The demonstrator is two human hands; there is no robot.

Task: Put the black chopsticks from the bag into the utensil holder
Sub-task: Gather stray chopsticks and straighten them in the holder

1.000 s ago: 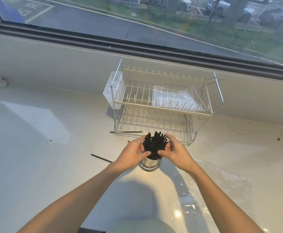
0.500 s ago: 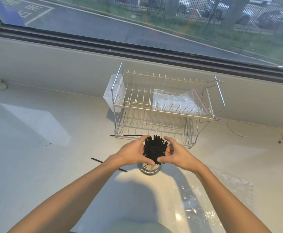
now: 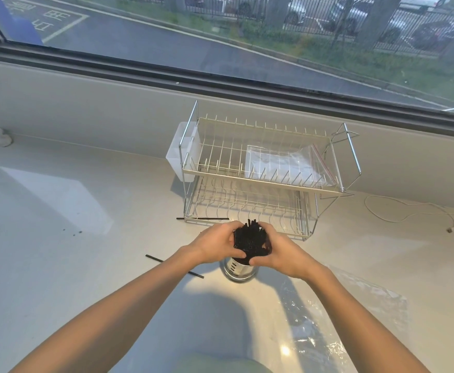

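Mostly the task looks done: a thick bunch of black chopsticks [image 3: 250, 239] stands upright in the shiny metal utensil holder [image 3: 238, 270], which sits on the pale tabletop [image 3: 72, 265] in front of a wire dish rack [image 3: 263, 173]. What is left, as I judge it, are two loose chopsticks lying flat on the tabletop: one stray chopstick [image 3: 174, 266] just left of the holder, and another stick [image 3: 202, 218] at the rack's front foot. The clear bag [image 3: 347, 319] lies flattened to the right and seems empty, though its folds are hard to read.

Both hands are cupped closely around the bunch from the two sides. The left hand [image 3: 212, 247] presses its fingers and thumb against the left side, and the right hand [image 3: 282, 253] does the same on the right, so each is curled narrow and gripping the sticks above the holder's rim. It seems they are squeezing the bunch together to settle it.
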